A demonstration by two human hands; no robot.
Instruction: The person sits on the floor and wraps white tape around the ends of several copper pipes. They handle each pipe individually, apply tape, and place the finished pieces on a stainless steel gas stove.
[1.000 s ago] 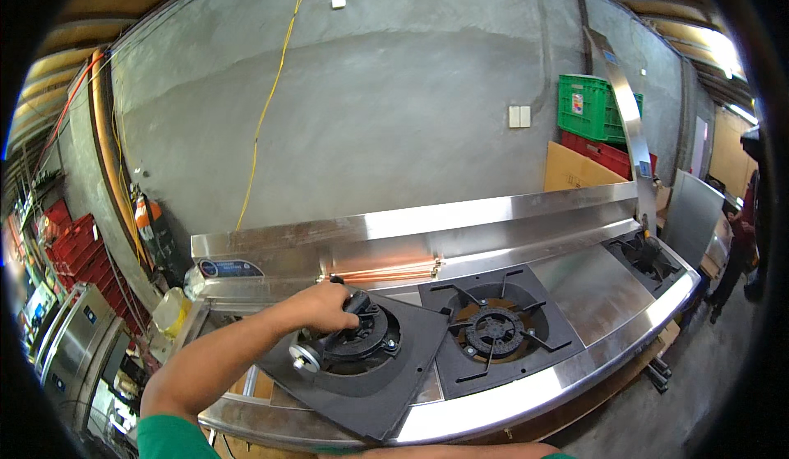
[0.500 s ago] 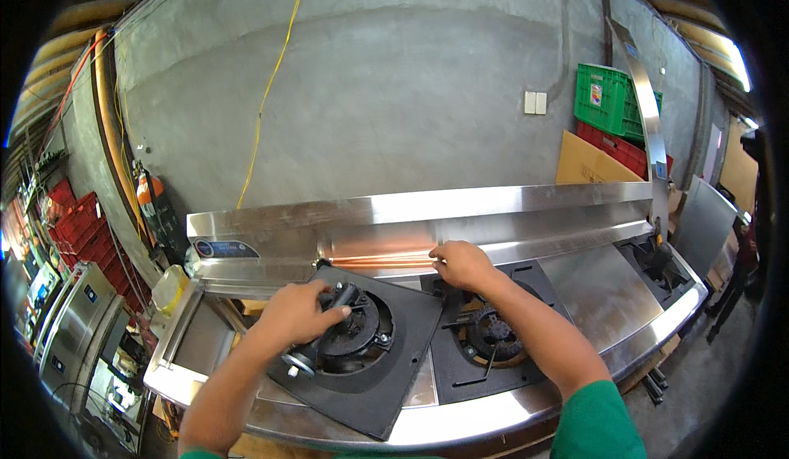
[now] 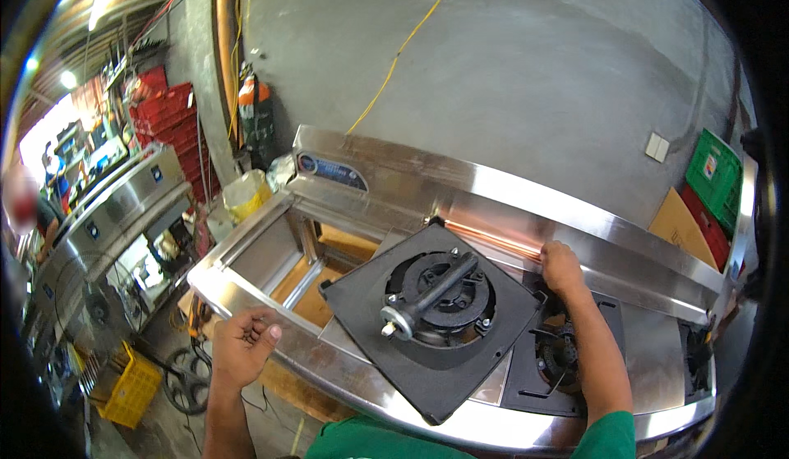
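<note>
While the black burner plate (image 3: 436, 327) lies crooked on top of the long steel stove (image 3: 271, 303), neither hand has hold of it. It rests tilted, with one corner over the open hole on the left and its other side partly over the next burner (image 3: 559, 360), so it looks not yet set in its place. A short pipe (image 3: 423, 299) lies across its round middle. The left hand (image 3: 242, 348) is out in front of the stove's front edge, loosely curled and holding nothing. The right hand (image 3: 561, 263) rests flat on the shiny back ledge (image 3: 625, 253), just past the plate's far corner, with its fingers pressed down and nothing in its grip. The hole on the left is open, and wood shows inside it.
</note>
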